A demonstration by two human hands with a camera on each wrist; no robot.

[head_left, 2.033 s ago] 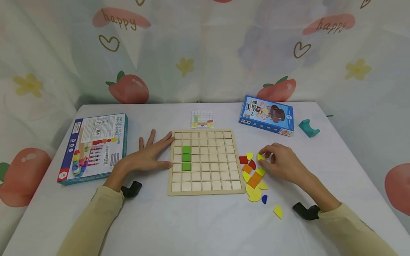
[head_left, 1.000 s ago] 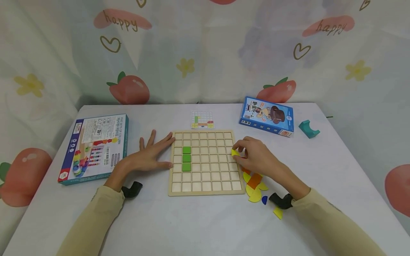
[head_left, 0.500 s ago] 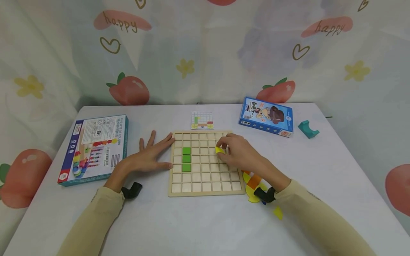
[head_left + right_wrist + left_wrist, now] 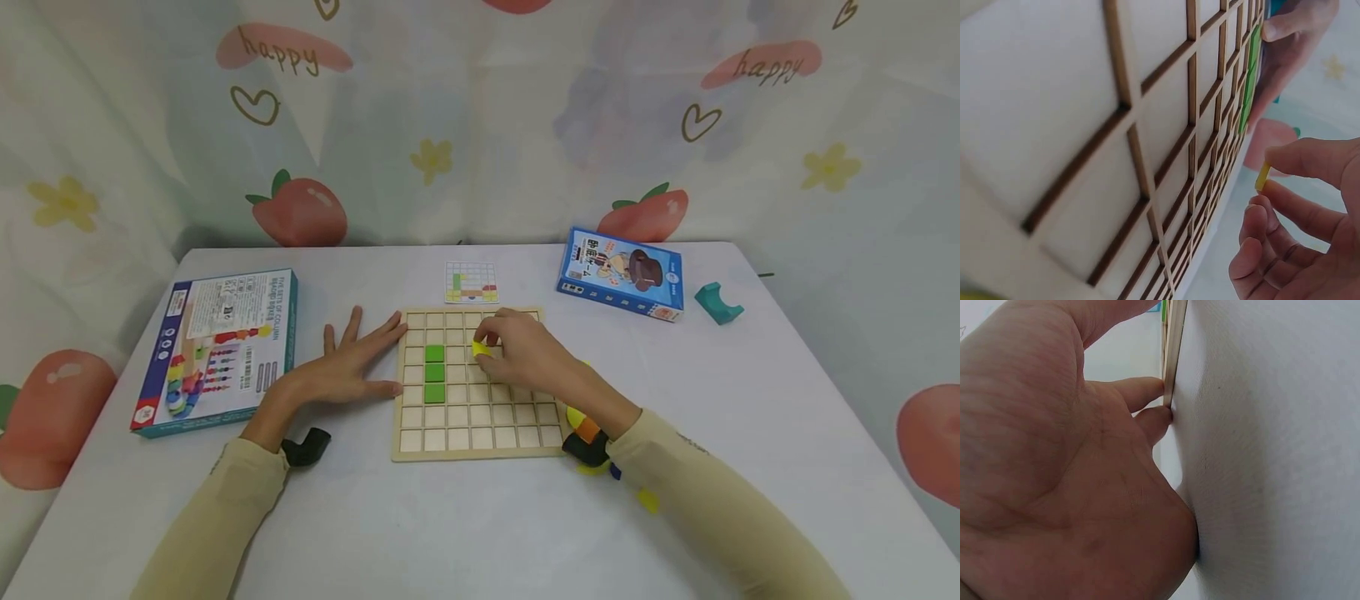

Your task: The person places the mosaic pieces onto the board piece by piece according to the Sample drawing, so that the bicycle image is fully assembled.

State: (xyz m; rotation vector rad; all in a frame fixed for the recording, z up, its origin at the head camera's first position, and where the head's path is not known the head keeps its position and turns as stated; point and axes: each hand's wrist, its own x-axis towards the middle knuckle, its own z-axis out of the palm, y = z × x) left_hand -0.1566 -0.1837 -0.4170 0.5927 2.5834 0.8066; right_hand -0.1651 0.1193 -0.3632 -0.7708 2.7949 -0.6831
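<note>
A wooden grid board (image 4: 480, 456) lies on the table, with three green squares (image 4: 434, 372) in a column in its second column from the left. The left hand (image 4: 341, 367) has its fingers spread, with fingertips and thumb touching the board's left edge; the left wrist view shows its palm (image 4: 1079, 475) beside that edge. Between thumb and forefinger the right hand (image 4: 528, 354) pinches a yellow piece (image 4: 481, 349) over the middle of the board. In the right wrist view the yellow piece (image 4: 1262, 177) is seen edge-on, above the grid, in the right hand (image 4: 1304, 219).
Yellow, orange and blue pieces (image 4: 587, 429) lie right of the board, partly hidden by the right wrist. Behind the board is a pattern card (image 4: 471, 282). A large box (image 4: 217, 350) stands left, a blue box (image 4: 621, 273) back right, beside a teal block (image 4: 718, 303).
From the loose pieces on the right, the right hand has moved left over the board with the yellow piece in its fingertips. The left hand has stayed at the board's edge.
</note>
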